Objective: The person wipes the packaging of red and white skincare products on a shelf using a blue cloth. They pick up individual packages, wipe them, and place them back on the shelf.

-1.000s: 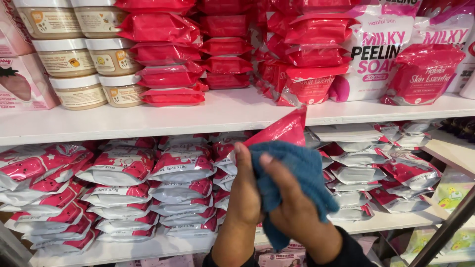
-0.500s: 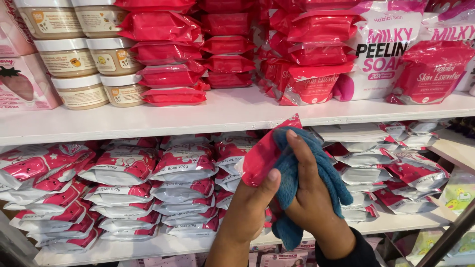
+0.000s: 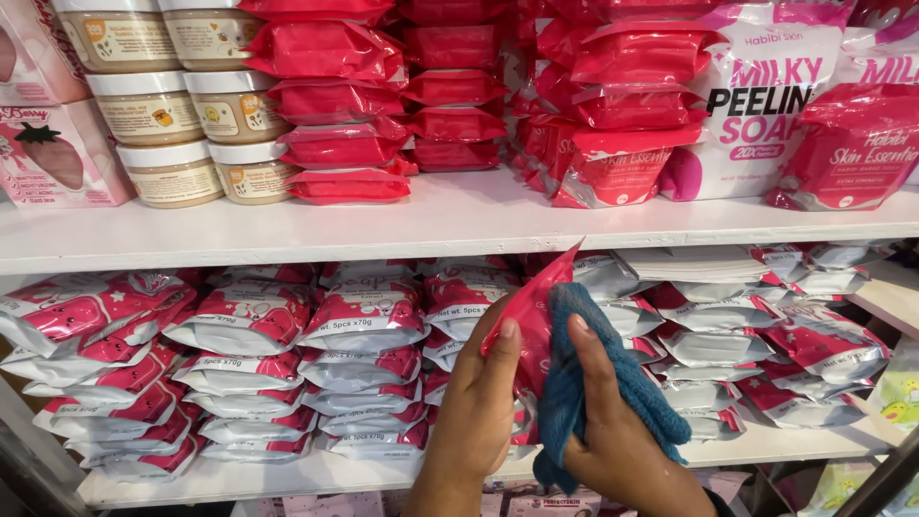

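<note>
My left hand point(image 3: 483, 402) pinches a red foil pouch point(image 3: 528, 321), thumb on the near face and fingers hidden behind it, so the hand is closed on the pouch and not spread. The pouch stands nearly upright, its long axis running from the hand up and slightly to the right, with its top corner reaching toward the front edge of the upper shelf point(image 3: 459, 230). My right hand point(image 3: 622, 431) sits just beside the left one, to its right, and grips a blue cloth point(image 3: 584, 383); its index finger lies stretched up along the cloth, pressing it against the right face of the pouch. So cloth and pouch are touching, the cloth lying to the right of the pouch and partly behind it, and both hands are about equally near. The cloth hangs down past the palm and bunches over the back of the hand.

Both forearms come up from the bottom of the view, wrists bent so the palms face each other with the pouch between them.

Behind the hands, the lower shelf point(image 3: 316, 474) carries flat stacks of red and silver pouches point(image 3: 249, 364). The upper shelf holds stacks of red packets point(image 3: 335, 105), cream-coloured jars with white lids point(image 3: 172, 115) at the left, a pink box point(image 3: 53, 153) at the far left, and a white and pink bag point(image 3: 766, 105) at the right.
</note>
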